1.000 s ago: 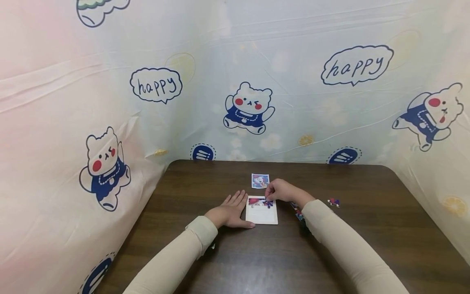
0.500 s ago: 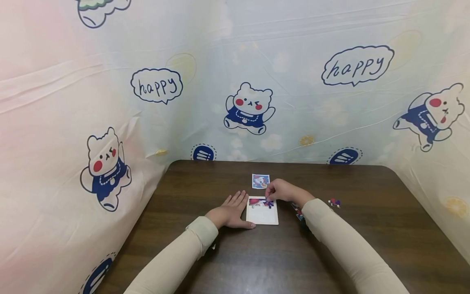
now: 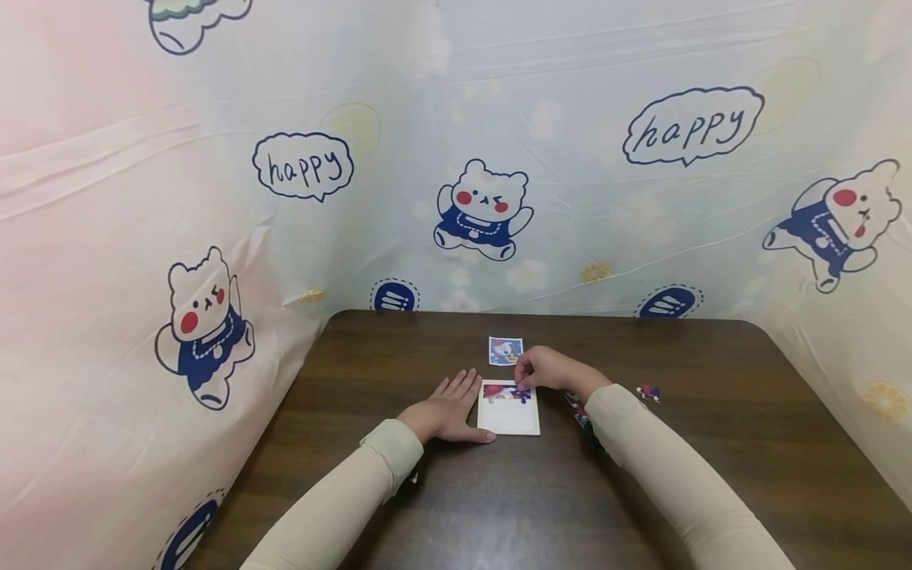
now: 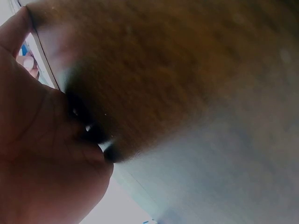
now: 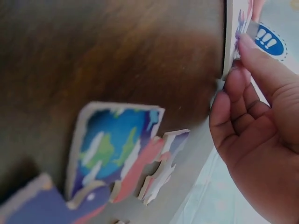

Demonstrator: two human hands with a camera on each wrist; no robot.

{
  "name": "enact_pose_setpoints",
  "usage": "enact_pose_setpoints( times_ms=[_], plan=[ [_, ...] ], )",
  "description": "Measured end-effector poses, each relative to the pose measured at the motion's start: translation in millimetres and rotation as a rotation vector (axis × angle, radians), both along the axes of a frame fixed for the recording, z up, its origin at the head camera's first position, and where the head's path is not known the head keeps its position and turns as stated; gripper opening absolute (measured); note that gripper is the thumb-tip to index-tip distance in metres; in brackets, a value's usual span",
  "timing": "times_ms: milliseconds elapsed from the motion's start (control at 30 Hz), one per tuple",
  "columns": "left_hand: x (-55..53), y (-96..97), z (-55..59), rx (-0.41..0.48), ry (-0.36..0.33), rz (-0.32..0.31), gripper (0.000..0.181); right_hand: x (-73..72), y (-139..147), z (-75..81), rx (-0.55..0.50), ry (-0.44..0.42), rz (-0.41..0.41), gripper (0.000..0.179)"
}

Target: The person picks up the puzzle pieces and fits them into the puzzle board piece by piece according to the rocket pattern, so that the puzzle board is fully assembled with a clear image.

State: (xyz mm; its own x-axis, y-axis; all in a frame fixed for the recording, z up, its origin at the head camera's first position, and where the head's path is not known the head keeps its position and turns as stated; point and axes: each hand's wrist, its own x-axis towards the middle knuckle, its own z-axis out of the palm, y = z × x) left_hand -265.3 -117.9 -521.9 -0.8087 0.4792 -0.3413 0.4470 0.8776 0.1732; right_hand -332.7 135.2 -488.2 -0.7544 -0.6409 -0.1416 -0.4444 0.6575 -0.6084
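Note:
A white-framed jigsaw board (image 3: 509,421) lies on the dark wooden table, with joined puzzle pieces (image 3: 499,391) in red, white and purple along its upper part. My left hand (image 3: 450,409) lies flat with fingers spread at the board's left side, its thumb reaching to the lower edge. At the upper right corner, my right hand (image 3: 550,369) pinches a small purple puzzle piece (image 3: 526,388) between thumb and forefinger, down at the board's surface. The fingertips mostly hide this piece. In the right wrist view the thumb and curled fingers of the right hand (image 5: 261,102) meet at the board's edge.
A small picture card (image 3: 505,351) lies beyond the board. Loose puzzle pieces (image 3: 577,410) lie under the right forearm, including one with a blue-green globe (image 5: 112,144). Another piece (image 3: 649,393) sits farther right. A patterned cloth (image 3: 570,237) surrounds the table's back and sides.

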Motion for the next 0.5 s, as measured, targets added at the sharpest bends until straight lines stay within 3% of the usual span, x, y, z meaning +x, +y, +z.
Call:
enact_pose_setpoints(
  times_ms=[167, 500],
  plan=[
    [-1.2, -1.3, -2.3, -0.011, -0.002, 0.007, 0.129, 2.3, -2.3, -1.2, 0.003, 0.037, 0.015, 0.010],
    [6.8, 1.9, 11.4, -0.012, -0.015, 0.012, 0.127, 5.0, 11.6, -3.7, -0.055, 0.015, -0.011, 0.006]
  ],
)
